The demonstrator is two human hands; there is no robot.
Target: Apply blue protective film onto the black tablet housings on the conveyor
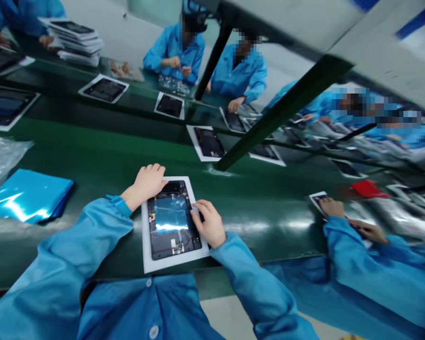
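Note:
In the head view, an opened tablet (163,245) lies in a white tray (148,257) on the green bench before me. A shiny blue film (172,212) covers the middle of its dark insides. My left hand (149,183) grips the tray's far left corner, the thumb on the tablet's top edge and the fingers bent over the rim. At the right edge of the tablet is my right hand (209,224), fingers curled and thumb close to the index finger. Whatever may be between those fingertips is too small to make out.
Blue film sheets (31,193) are stacked at left beside a clear plastic bag (3,153). A slanted green post (283,113) rises from the bench. More tablets in trays (207,143) line the far side, where co-workers sit. A co-worker's hand (332,208) works at right.

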